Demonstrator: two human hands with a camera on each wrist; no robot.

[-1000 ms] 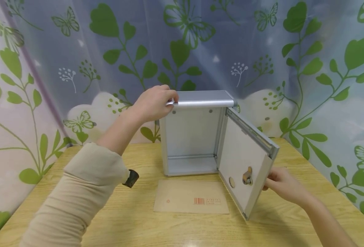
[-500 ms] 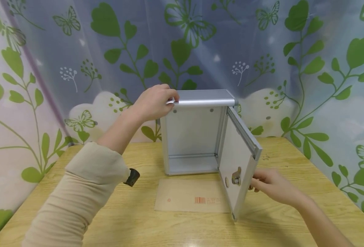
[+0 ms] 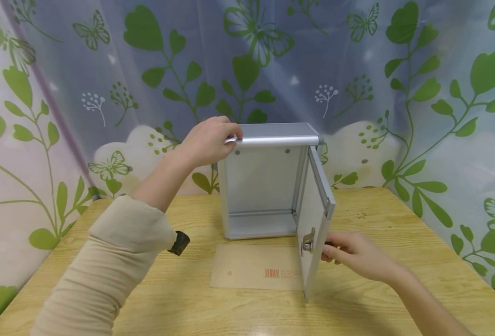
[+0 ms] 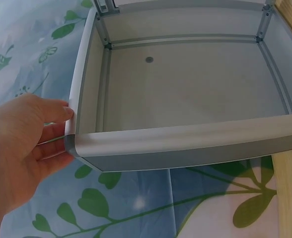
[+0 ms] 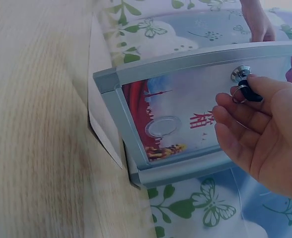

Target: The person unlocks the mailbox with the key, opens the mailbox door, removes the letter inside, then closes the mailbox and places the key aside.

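A silver and white metal mailbox [image 3: 261, 182] stands on the table with its door [image 3: 314, 196] swung out to the right. My left hand [image 3: 211, 140] grips the top left corner; in the left wrist view the thumb lies on the rim [image 4: 76, 94] and the fingers are behind it. On the outer side of the door, my right hand [image 5: 275, 134] pinches a black-headed key [image 5: 253, 93] in the round lock [image 5: 241, 73]. A metal latch [image 3: 308, 241] shows on the inner face. Inside the box I see only bare white panels.
A brown envelope [image 3: 247, 268] with a red barcode lies flat in front of the box, partly hidden by the door. The wooden table [image 3: 167, 298] reaches back to a leaf-patterned curtain [image 3: 167, 93]. A black object [image 3: 179, 242] sits at my left cuff.
My right hand has swung the door leftward, partway toward the box, so it now covers the envelope's right end. The left hand and the box have stayed in place.
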